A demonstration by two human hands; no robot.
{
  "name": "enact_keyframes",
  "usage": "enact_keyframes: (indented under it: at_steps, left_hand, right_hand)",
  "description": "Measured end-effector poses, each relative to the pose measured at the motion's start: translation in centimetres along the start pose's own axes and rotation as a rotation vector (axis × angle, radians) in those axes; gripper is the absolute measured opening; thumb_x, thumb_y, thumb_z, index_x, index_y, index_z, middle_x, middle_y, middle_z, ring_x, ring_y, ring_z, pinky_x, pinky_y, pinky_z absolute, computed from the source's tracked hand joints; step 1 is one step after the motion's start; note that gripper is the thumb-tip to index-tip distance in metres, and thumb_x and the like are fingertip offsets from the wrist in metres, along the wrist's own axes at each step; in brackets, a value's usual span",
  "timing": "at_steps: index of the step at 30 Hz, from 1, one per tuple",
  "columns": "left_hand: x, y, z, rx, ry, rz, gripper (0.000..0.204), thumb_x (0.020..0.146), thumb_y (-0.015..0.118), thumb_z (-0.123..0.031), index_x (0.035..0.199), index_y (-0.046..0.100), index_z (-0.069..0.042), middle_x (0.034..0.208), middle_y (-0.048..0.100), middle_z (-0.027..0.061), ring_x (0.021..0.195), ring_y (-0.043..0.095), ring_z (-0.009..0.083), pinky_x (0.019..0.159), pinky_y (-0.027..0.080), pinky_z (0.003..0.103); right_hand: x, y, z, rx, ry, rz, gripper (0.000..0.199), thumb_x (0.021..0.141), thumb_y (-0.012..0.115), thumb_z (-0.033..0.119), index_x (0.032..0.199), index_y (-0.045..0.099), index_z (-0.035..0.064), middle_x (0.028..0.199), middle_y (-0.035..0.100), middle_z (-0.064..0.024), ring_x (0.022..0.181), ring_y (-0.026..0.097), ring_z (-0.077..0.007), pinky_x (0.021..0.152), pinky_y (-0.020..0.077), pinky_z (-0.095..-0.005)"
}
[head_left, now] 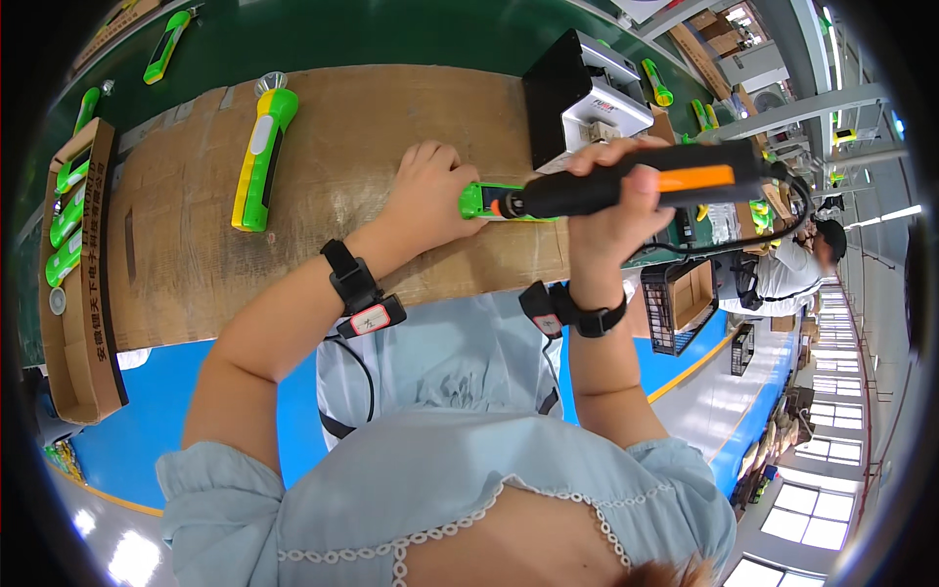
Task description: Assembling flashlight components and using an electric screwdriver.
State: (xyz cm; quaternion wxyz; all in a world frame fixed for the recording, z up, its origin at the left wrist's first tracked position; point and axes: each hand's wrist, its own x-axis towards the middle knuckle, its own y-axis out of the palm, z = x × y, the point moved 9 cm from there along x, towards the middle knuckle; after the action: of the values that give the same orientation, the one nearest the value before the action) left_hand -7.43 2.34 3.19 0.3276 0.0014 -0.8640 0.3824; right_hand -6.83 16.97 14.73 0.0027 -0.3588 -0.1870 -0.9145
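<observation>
My right hand grips a black electric screwdriver with an orange stripe, its cord trailing off to the right. The tool lies nearly level, its tip pointing left over a green flashlight on the cardboard sheet. My left hand is closed on that flashlight's left end. Tool and right hand cover much of the flashlight, so where the tip touches cannot be made out. Another green and yellow flashlight lies on the cardboard left of my hands, with a clear reflector cup at its top end.
Under the work lies a brown cardboard sheet on a green bench. A black and white screw feeder stands at the back right. On the left, an open carton holds several flashlights. Right of me are a black crate and a person.
</observation>
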Motion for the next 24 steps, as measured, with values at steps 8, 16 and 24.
enact_keyframes:
  at_steps: [8,16,24]
  left_hand:
    - [0.2,-0.3,-0.5,0.056,-0.053,0.015,0.034,0.056,0.079,-0.031,0.085,0.067,-0.017,0.082,0.048,0.0076,0.088,0.046,0.0273,0.082,0.037,0.040]
    - [0.1,-0.7,-0.8,0.069,-0.043,0.019,0.036,0.056,0.079,-0.032,0.087,0.068,-0.017,0.081,0.047,0.0068,0.087,0.045,0.0263,0.082,0.037,0.039]
    - [-0.1,-1.4,-0.8,0.081,-0.052,-0.005,0.036,0.057,0.078,-0.033,0.088,0.068,-0.017,0.083,0.045,0.0073,0.088,0.044,0.0263,0.082,0.035,0.040]
  right_hand:
    - [6.8,-9.5,6.8,-0.361,-0.372,-0.331,0.039,0.083,0.069,0.023,0.101,0.046,-0.0029,0.071,0.057,-0.0096,0.055,0.057,-0.0182,0.053,0.0495,-0.0299]
    - [9.9,-11.9,1.7,-0.342,-0.211,-0.339,0.030,0.083,0.069,0.014,0.093,0.043,0.0017,0.066,0.057,-0.0086,0.051,0.056,-0.0163,0.049,0.0485,-0.0287]
    - [9.6,-9.0,0.4,-0.430,-0.006,-0.185,0.026,0.084,0.067,0.013,0.090,0.045,0.0004,0.065,0.056,-0.0099,0.051,0.056,-0.0170,0.048,0.0486,-0.0290]
